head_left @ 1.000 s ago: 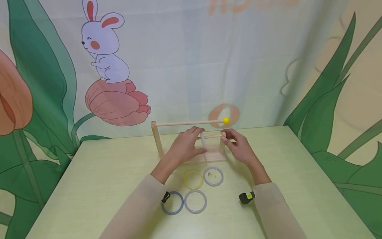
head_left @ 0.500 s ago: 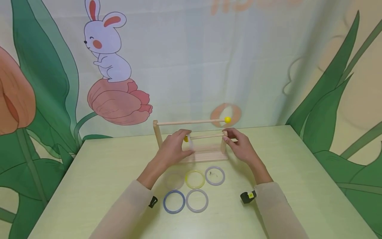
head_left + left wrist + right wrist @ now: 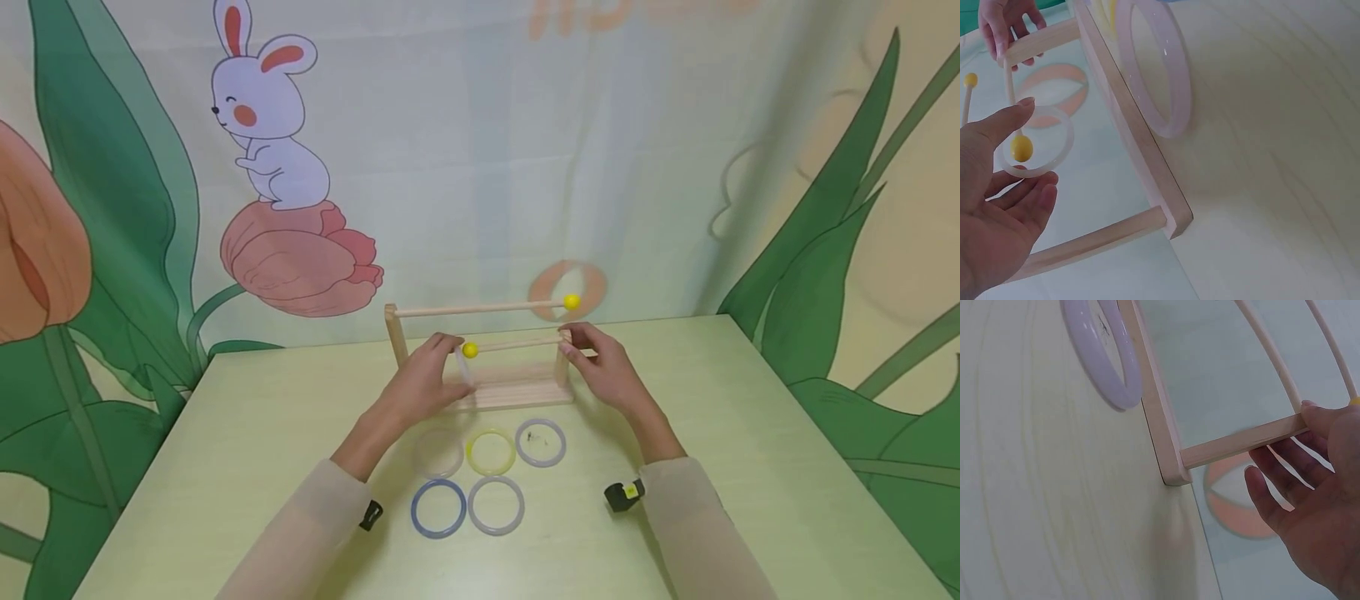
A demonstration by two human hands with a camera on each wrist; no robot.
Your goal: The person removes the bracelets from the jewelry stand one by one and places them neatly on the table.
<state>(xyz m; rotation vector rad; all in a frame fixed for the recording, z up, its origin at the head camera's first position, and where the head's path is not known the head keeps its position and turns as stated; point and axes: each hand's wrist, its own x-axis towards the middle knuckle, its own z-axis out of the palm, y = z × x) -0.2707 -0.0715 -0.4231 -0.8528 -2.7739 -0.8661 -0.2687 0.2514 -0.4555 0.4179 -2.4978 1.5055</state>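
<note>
My left hand (image 3: 422, 379) pinches a whitish translucent bangle (image 3: 1067, 142) between thumb and fingertips. In the head view the bangle stands upright just left of the yellow ball (image 3: 470, 350) on the lower rod's end. From the left wrist, that ball overlaps the bangle's opening. My right hand (image 3: 603, 367) grips the top of the short post (image 3: 1241, 440) of a wooden rack, where the lower rod (image 3: 517, 343) joins. Above runs the longer upper rod (image 3: 480, 307), fixed to the taller left post (image 3: 396, 337) and ending in another yellow ball (image 3: 572, 302).
Several bangles lie flat in front of the rack's base (image 3: 525, 394): a blue bangle (image 3: 413, 518), a yellow bangle (image 3: 491, 475), two lilac bangles, one nearer (image 3: 497, 532), and a faint clear one (image 3: 438, 477). A printed curtain (image 3: 480, 167) hangs behind the table (image 3: 247, 467).
My left hand has carried the bangle leftward along the lower rod and beyond its yellow ball, which shows uncovered now. My right hand keeps its grip on the short post.
</note>
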